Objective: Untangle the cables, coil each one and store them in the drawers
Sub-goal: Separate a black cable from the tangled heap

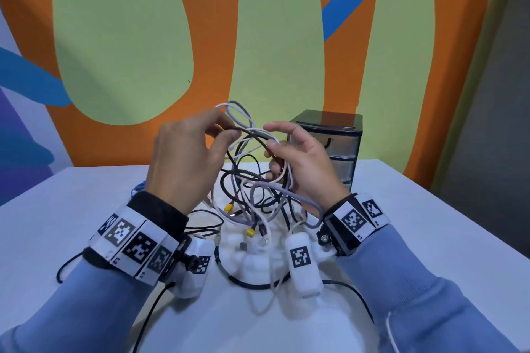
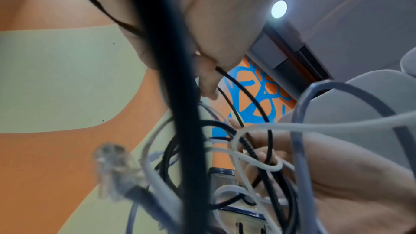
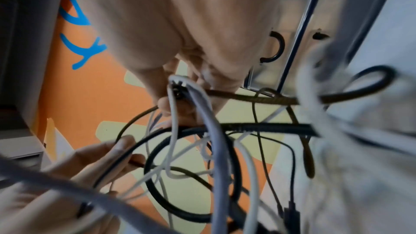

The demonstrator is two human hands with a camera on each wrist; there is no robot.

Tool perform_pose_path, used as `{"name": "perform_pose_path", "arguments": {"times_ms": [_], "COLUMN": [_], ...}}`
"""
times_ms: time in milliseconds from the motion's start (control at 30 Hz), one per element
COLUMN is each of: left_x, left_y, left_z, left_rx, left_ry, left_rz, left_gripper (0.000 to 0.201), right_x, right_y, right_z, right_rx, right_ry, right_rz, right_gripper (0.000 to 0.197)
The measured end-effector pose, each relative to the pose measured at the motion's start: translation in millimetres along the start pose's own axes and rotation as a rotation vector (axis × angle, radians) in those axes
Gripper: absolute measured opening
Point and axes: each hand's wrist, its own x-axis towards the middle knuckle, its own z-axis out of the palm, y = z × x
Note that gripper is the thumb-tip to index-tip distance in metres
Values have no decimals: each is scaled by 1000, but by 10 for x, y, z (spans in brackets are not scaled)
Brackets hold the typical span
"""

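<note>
A tangle of black, white and grey cables (image 1: 258, 189) hangs above the white table (image 1: 430, 238), and its lower ends with yellow plugs (image 1: 251, 232) reach the tabletop. My left hand (image 1: 229, 132) pinches a thin black cable (image 1: 252, 135) at the top of the tangle; the pinch shows in the left wrist view (image 2: 216, 68). My right hand (image 1: 275, 137) is opposite it, and its curled fingers grip a bunch of cable loops (image 3: 178, 92). The drawer unit (image 1: 341, 146), black-framed with clear drawers that look closed, stands behind my right hand.
A blue cable (image 1: 137, 189) lies on the table behind my left wrist. Loose black cable loops (image 1: 252, 284) trail toward the near edge between my forearms. A clear network plug (image 2: 112, 165) dangles from the tangle. A painted wall rises behind the table.
</note>
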Motion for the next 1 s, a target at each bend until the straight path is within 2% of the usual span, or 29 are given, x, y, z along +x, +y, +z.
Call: {"name": "perform_pose_path", "arguments": {"times_ms": [100, 167, 267, 333, 367, 500, 667, 767, 867, 933, 1000], "left_x": [24, 35, 51, 50, 53, 93, 178, 209, 275, 300, 269], "left_y": [12, 31, 52, 25, 0, -67, -156, -152, -357, -494, -481], "left_z": [-55, -99, -225, -256, -249, -246, -279, -352, -500, -591, -574], "left_rx": [13, 56, -12, -102, -117, -59, 116, 37, -94, -95, -114], "left_ry": [19, -81, -331, -418, -413, -256, 63, 301, 529, 576, 577], "left_rz": [-20, -13, -33, -61, -67, -100, -122, -172, -224, -283, -287], "left_gripper": [16, 29, 47, 42, 37, 20, 24, 35, 34, 39, 39], "right_x": [16, 38, 87, 98, 102, 81, 134, 160, 184, 178, 144], "right_y": [29, 64, 88, 66, 66, 105, 100, 123, 154, 150, 128], "right_z": [-20, -31, -99, -159, -180, -183, -253, -322, -383, -368, -310], "right_rx": [-25, -46, 22, 54, 23, -101, -126, -112, -104, -114, -221], "right_ry": [59, 108, 194, 208, 212, 249, 402, 437, 506, 517, 466], "right_rz": [-16, -27, -9, -18, -26, -18, 41, 111, 175, 188, 201], "right_gripper": [32, 39, 38, 31, 29, 27, 18, 18, 26, 29, 27]}}
